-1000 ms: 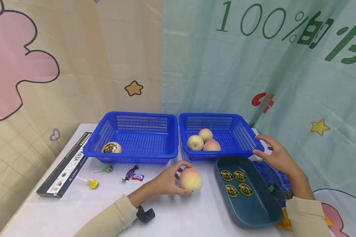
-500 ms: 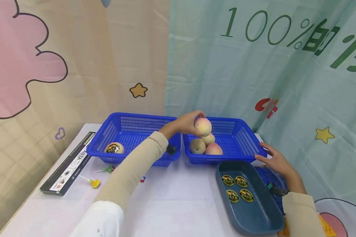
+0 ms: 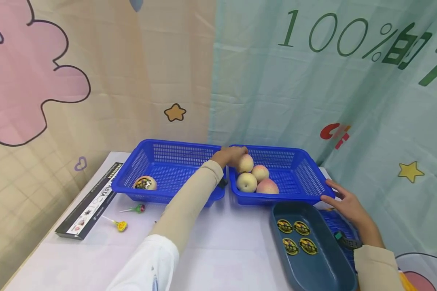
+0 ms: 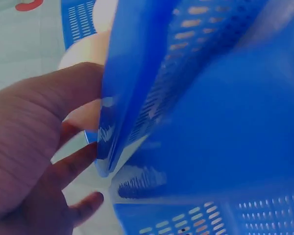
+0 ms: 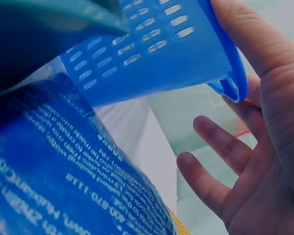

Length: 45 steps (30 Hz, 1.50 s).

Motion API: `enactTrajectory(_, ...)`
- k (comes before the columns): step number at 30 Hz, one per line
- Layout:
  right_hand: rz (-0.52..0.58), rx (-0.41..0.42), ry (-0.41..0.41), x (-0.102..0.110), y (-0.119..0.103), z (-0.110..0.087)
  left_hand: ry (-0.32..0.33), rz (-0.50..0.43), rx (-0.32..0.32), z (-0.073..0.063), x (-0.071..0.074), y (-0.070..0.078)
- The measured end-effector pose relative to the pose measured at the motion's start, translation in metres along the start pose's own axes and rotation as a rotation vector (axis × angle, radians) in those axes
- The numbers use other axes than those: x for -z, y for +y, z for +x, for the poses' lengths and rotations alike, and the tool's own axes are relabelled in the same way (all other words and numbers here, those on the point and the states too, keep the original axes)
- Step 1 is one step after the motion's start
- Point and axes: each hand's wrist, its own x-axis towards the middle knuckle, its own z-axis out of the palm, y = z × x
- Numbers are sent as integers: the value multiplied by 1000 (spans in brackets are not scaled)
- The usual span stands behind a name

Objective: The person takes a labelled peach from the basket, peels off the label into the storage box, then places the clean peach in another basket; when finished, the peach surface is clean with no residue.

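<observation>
My left hand [image 3: 230, 155] reaches over the near-left edge of the right blue basket [image 3: 295, 198] and holds a peach [image 3: 246, 163] low inside it. Three more peaches lie close by: a pale one [image 3: 247, 183], a small one [image 3: 260, 173] and a pinker one [image 3: 267, 187]. In the left wrist view, basket walls hide much of the held peach [image 4: 83, 51] and some fingertips. My right hand [image 3: 351, 206] pinches the basket's right front corner; the right wrist view shows the thumb on the rim [image 5: 235, 73] and the index finger beneath, other fingers free.
The left blue basket [image 3: 167, 196] holds one peach with a black-gold sticker [image 3: 145, 183]. A dark teal tray [image 3: 329, 262] carries several round stickers [image 3: 302, 228], beside a blue printed package [image 5: 88, 161]. Lollipops [image 3: 121, 226] and a long black box [image 3: 94, 206] lie left.
My left hand has carried the peach from the table up over the right basket and lowered it among the others. My right hand has stayed by the basket's corner. The head view has shifted slightly.
</observation>
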Motion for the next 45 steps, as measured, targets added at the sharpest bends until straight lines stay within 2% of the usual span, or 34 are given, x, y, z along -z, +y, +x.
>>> enactTrajectory(2,4,-5,-6,-2,0,2,-33,45,9,-3,-1,-2)
enactTrajectory(5,5,-20,-23,-5,0,6,-55,54,11,-7,-2,-5)
enactTrajectory(9,11,-28,-45,-10,1,12,-23,5,-23,-15,0,-12)
enactTrajectory(11,12,-22,-47,-13,2,15,1,-20,-77,-27,5,-17)
enactTrajectory(13,9,-19,-49,-14,3,17,40,-57,-146,-47,11,-22)
enactTrajectory(14,7,-19,-49,-15,4,17,65,-70,-182,-61,15,-25)
enactTrajectory(16,-7,-13,-49,-14,4,17,120,-100,-228,-98,21,-33)
enactTrajectory(19,-49,-14,-58,-10,0,17,207,-167,-220,-167,27,-53)
enactTrajectory(22,-122,-10,-79,-1,-12,20,327,-213,-135,-237,25,-95)
enactTrajectory(25,-174,-7,-80,9,-40,30,472,-194,-8,-294,17,-149)
enactTrajectory(27,-185,27,-67,10,-69,44,544,-224,76,-322,8,-183)
enactTrajectory(29,-185,110,-70,4,-103,63,575,-264,145,-341,-3,-209)
enactTrajectory(32,-174,287,-141,-26,-162,94,571,-393,193,-353,-20,-232)
enactTrajectory(35,-146,467,-313,-74,-221,126,572,-502,191,-351,-35,-243)
enactTrajectory(37,-144,532,-445,-109,-260,146,596,-574,180,-346,-41,-246)
enactTrajectory(39,-166,567,-543,-144,-295,163,619,-626,181,-341,-47,-248)
enactTrajectory(41,-191,577,-604,-177,-322,176,630,-660,186,-339,-52,-247)
enactTrajectory(45,-218,539,-701,-244,-353,184,623,-696,206,-342,-65,-244)
